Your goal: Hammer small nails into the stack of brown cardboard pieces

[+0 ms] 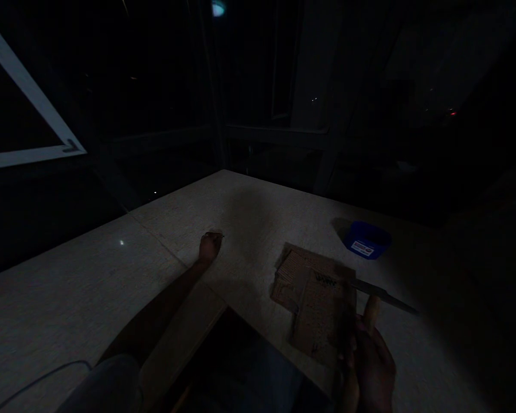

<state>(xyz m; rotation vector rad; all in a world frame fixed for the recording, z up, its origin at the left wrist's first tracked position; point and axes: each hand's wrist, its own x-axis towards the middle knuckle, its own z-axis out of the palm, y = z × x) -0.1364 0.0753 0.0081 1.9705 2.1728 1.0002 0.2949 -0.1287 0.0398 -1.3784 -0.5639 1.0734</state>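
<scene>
My left hand (210, 246) rests on the stone-like counter (249, 269) with its fingers curled together. Whatever they pinch, if anything, is too dark and small to make out. At the lower right my right hand (375, 364) is closed around the wooden handle of a hammer-like tool (384, 295). Its long, narrow metal head lies crosswise on the handle and tapers to the right. Just left of that hand are overlapping brown cardboard pieces (313, 321). Small dark items (325, 280), perhaps nails or screws, lie in a cluster on the cardboard.
A blue plastic tub (368, 241) with a white label stands beyond the cardboard. Below my left forearm is a brown board or box edge (189, 338). A thin cable (43, 376) runs at the lower left. Dark window frames (275, 136) border the counter's far edges.
</scene>
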